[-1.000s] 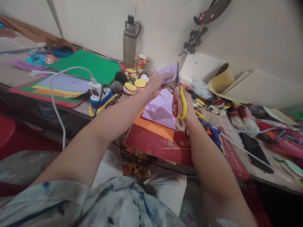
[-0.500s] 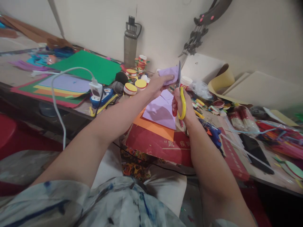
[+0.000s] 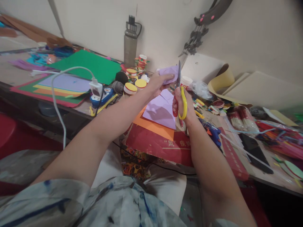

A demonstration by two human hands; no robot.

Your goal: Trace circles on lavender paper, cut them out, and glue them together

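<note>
My left hand (image 3: 157, 83) pinches a small piece of lilac paper (image 3: 169, 71) held up above the table. In my right hand (image 3: 183, 105) are scissors (image 3: 180, 94) with yellow and red handles, blades pointing up and set against the right edge of that paper piece. Under both hands lies a larger lilac sheet (image 3: 159, 112) on an orange sheet (image 3: 153, 126) and a red folder (image 3: 156, 143).
A grey water bottle (image 3: 130, 42) stands by the wall. Stacked coloured sheets (image 3: 61, 86), a green sheet (image 3: 91, 64), a white charger with cable (image 3: 96, 88), tape rolls (image 3: 134, 83), a blue glue gun (image 3: 213, 132) and many craft scraps (image 3: 272, 132) crowd the table.
The scissors and the small lilac piece have shifted only slightly; the blades stay at the paper's edge. Nothing else has moved.
</note>
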